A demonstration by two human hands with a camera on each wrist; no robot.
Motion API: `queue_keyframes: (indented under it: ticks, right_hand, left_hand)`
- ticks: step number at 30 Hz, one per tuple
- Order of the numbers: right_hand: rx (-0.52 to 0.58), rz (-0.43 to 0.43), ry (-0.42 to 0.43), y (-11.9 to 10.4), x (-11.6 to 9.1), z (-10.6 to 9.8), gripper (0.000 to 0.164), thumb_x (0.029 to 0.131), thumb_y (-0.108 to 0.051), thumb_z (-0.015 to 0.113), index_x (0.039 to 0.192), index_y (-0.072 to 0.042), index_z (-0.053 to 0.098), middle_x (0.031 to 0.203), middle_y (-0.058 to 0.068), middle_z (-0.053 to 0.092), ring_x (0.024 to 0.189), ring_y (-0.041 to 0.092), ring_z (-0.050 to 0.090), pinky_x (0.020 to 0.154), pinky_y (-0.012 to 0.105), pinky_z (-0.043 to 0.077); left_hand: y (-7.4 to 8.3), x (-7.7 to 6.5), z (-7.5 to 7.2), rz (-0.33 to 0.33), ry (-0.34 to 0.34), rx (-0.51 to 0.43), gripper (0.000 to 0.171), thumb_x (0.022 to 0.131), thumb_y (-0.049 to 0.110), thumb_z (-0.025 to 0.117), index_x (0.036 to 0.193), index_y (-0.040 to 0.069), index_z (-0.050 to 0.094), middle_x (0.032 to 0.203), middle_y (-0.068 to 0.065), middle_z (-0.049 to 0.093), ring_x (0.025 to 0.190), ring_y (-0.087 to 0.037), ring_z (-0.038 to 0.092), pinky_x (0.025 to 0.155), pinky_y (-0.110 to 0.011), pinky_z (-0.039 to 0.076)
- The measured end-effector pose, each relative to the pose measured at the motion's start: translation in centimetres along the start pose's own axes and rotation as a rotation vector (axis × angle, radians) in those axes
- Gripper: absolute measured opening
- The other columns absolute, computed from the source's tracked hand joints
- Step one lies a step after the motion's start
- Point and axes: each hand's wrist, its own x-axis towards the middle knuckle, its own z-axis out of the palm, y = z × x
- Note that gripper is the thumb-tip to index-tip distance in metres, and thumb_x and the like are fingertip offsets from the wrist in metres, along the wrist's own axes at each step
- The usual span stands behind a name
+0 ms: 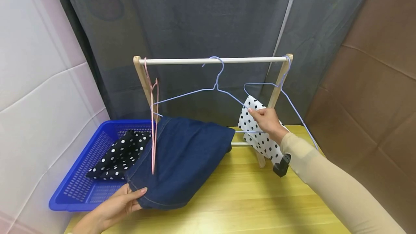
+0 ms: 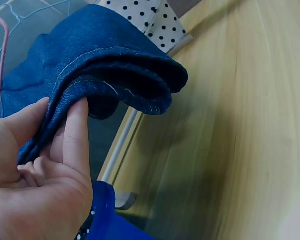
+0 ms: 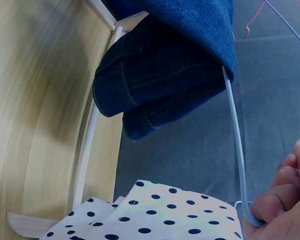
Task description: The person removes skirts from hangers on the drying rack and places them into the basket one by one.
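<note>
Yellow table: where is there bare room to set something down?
Bare: the table between the denim garment and the right sleeve, in the head view. Crowded: the left side, with the blue basket and left hand, and the back right, where the white spotted cloth hangs by the rack.

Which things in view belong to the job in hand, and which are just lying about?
In the job, apparently:
denim garment, pinched by the left hand
middle blue hanger, held by the right hand
rack

Lying or hanging about:
pink hanger
white dotted cloth
black dotted cloth in the blue basket
</note>
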Motion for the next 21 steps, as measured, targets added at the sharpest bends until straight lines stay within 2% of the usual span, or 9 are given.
queue_keyframes:
  ticks: [6,9,16,21]
  right_hand:
    - [-0.008,0.007,0.008,0.1,0.1,0.0,0.055,0.102,-0.038,0.059,0.052,-0.019,0.048,0.048,-0.011,0.032,0.050,0.007,0.028,0.046,0.022,0.022]
    - [-0.012,0.012,0.012,0.0,0.1,-0.1,0.055,0.102,-0.038,0.059,0.052,-0.019,0.048,0.048,-0.011,0.032,0.051,0.007,0.029,0.046,0.022,0.023]
    - [-0.010,0.024,0.019,0.2,0.1,0.1,0.056,0.102,-0.041,0.059,0.052,-0.019,0.047,0.049,-0.010,0.031,0.051,0.009,0.028,0.047,0.022,0.023]
    - [0.004,0.013,0.030,0.4,0.1,0.3,0.055,0.102,-0.039,0.059,0.051,-0.019,0.048,0.050,-0.010,0.031,0.051,0.009,0.028,0.046,0.022,0.022]
  left_hand:
    - [-0.6,0.0,-0.1,-0.026,0.008,-0.001,0.032,0.109,0.006,0.036,0.126,0.024,0.057,0.126,0.006,0.072,0.116,-0.012,0.069,0.101,-0.028,0.055]
    - [-1.3,0.4,0.2,-0.046,-0.008,-0.024,0.032,0.110,0.007,0.036,0.126,0.023,0.057,0.126,0.005,0.072,0.118,-0.012,0.068,0.102,-0.028,0.054]
    - [-3.3,1.4,1.0,-0.012,-0.090,-0.060,0.032,0.109,0.005,0.035,0.126,0.020,0.058,0.127,0.003,0.072,0.118,-0.012,0.068,0.102,-0.029,0.054]
    - [-4.4,2.1,1.7,-0.045,-0.092,-0.061,0.027,0.109,0.006,0.039,0.128,0.018,0.054,0.126,0.001,0.072,0.116,-0.014,0.069,0.101,-0.030,0.056]
